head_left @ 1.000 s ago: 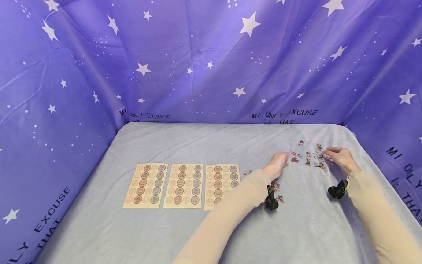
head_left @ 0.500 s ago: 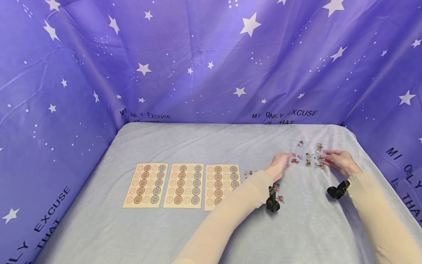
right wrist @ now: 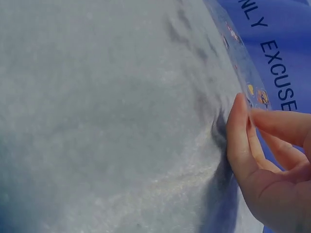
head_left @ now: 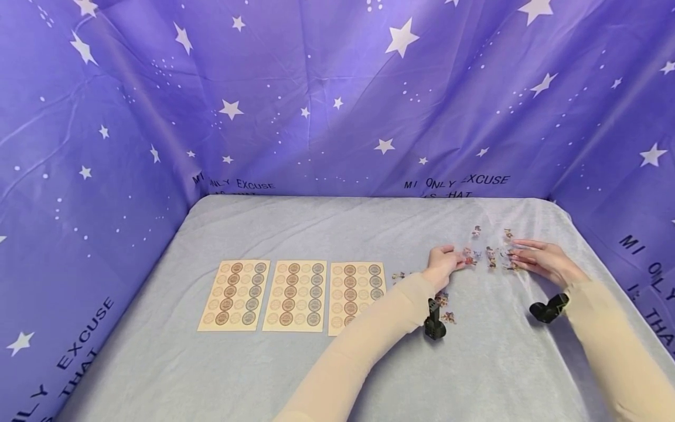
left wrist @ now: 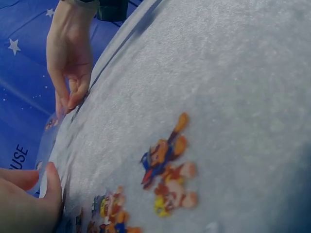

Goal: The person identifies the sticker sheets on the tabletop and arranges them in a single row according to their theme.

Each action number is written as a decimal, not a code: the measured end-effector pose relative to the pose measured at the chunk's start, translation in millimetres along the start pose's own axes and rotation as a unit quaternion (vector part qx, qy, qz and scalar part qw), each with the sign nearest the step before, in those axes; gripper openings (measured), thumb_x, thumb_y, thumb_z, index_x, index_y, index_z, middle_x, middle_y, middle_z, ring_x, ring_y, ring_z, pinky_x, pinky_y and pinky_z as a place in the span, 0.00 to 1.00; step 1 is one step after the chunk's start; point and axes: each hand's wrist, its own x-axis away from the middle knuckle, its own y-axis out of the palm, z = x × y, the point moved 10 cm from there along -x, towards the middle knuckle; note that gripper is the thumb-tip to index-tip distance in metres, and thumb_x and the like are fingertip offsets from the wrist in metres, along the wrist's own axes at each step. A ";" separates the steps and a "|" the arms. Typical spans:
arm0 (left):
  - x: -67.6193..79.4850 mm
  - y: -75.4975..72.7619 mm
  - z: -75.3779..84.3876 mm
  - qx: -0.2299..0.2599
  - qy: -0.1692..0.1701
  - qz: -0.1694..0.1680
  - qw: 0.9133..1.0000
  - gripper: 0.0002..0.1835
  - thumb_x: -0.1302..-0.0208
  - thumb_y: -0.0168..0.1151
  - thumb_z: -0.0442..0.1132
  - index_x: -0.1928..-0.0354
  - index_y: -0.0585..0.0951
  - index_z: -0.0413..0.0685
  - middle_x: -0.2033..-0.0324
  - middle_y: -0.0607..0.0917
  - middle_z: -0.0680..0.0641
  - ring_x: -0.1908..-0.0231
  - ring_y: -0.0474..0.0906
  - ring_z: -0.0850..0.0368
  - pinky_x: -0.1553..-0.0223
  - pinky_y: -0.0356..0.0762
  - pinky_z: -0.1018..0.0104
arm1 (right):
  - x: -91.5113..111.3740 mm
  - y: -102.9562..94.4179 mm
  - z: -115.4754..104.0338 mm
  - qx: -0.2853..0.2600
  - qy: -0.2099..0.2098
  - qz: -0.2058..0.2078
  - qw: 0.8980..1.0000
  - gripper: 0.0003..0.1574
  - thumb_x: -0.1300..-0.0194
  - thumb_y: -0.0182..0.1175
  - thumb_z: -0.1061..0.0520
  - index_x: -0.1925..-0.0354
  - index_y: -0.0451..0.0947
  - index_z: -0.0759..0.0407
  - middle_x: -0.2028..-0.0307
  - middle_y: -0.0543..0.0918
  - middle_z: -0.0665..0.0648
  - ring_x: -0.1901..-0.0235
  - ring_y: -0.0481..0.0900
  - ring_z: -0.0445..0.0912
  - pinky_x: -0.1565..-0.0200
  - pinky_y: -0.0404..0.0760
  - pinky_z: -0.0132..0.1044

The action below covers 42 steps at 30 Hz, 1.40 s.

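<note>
A clear sticker sheet [head_left: 491, 258] printed with small cartoon figures spans the space between my two hands, toward the right rear of the table. My left hand [head_left: 443, 265] pinches its left edge; in the left wrist view thumb and finger of that hand [left wrist: 29, 199] meet at the see-through film. At the opposite edge my right hand [head_left: 545, 262] grips the sheet, and the right wrist view has the thumb and fingers of this hand [right wrist: 277, 165] closing on a corner. A second clear sticker sheet [left wrist: 175, 170] lies flat beneath my left forearm, partly hidden.
Three cream sheets of round labels lie in a row: left [head_left: 234, 296], middle [head_left: 293, 296] and right [head_left: 355, 296], the last partly covered by my left sleeve. Grey cloth [head_left: 295, 375] covers the table. A purple star-patterned curtain [head_left: 316, 70] surrounds the back and sides.
The held sticker sheet has shifted slightly left and its angle has altered. My right hand has moved a little, with its fingers further over the edge. The label sheets stay put.
</note>
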 end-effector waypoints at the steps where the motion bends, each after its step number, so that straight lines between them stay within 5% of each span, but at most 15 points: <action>1: 14.6 -3.1 9.3 0.005 -0.011 0.010 1.000 0.19 0.51 0.53 0.16 0.54 0.75 0.31 0.68 0.80 0.37 0.68 0.80 0.47 0.67 0.80 0.63 | 0.6 1.7 -0.2 -0.002 -0.001 -0.006 1.000 0.28 0.40 0.39 0.77 0.66 0.82 0.55 0.69 0.83 0.58 0.67 0.81 0.46 0.61 0.80 0.34; 4: 33.0 -8.6 21.7 0.005 -0.005 0.025 1.000 0.17 0.50 0.51 0.15 0.56 0.76 0.29 0.68 0.81 0.35 0.66 0.80 0.44 0.65 0.80 0.60 | 1.3 6.1 -0.6 -0.011 0.001 -0.020 1.000 0.28 0.39 0.38 0.78 0.65 0.82 0.56 0.68 0.83 0.58 0.66 0.81 0.47 0.60 0.80 0.35; 16: 45.3 -11.7 23.2 -0.006 0.002 0.004 1.000 0.20 0.55 0.50 0.12 0.59 0.77 0.32 0.75 0.81 0.36 0.70 0.80 0.42 0.69 0.81 0.60 | 8.0 11.1 -1.1 -0.001 -0.010 -0.106 0.994 0.18 0.45 0.54 0.73 0.59 0.80 0.58 0.64 0.82 0.61 0.62 0.81 0.50 0.57 0.78 0.37; 24: 57.7 -12.4 21.3 -0.025 -0.005 -0.024 0.999 0.20 0.55 0.53 0.14 0.57 0.77 0.32 0.75 0.81 0.34 0.69 0.80 0.42 0.70 0.81 0.61 | 25.5 22.8 -1.6 0.017 0.007 -0.112 0.993 0.27 0.39 0.38 0.78 0.59 0.79 0.58 0.63 0.82 0.60 0.62 0.80 0.51 0.57 0.79 0.38; 30: 68.8 -14.4 20.2 -0.031 -0.012 -0.043 0.998 0.21 0.54 0.53 0.14 0.56 0.77 0.33 0.75 0.81 0.35 0.70 0.80 0.42 0.70 0.81 0.61 | 34.8 21.6 -0.8 0.074 0.010 -0.096 0.993 0.26 0.39 0.40 0.76 0.59 0.79 0.55 0.63 0.82 0.57 0.62 0.80 0.47 0.58 0.79 0.36; 42: 84.3 -17.3 9.1 -0.033 -0.016 -0.073 0.997 0.25 0.56 0.53 0.13 0.53 0.76 0.36 0.74 0.81 0.34 0.71 0.80 0.39 0.73 0.81 0.61 | 47.8 35.3 10.1 0.070 0.051 -0.185 0.979 0.26 0.37 0.38 0.75 0.56 0.78 0.56 0.59 0.81 0.56 0.58 0.79 0.45 0.54 0.77 0.36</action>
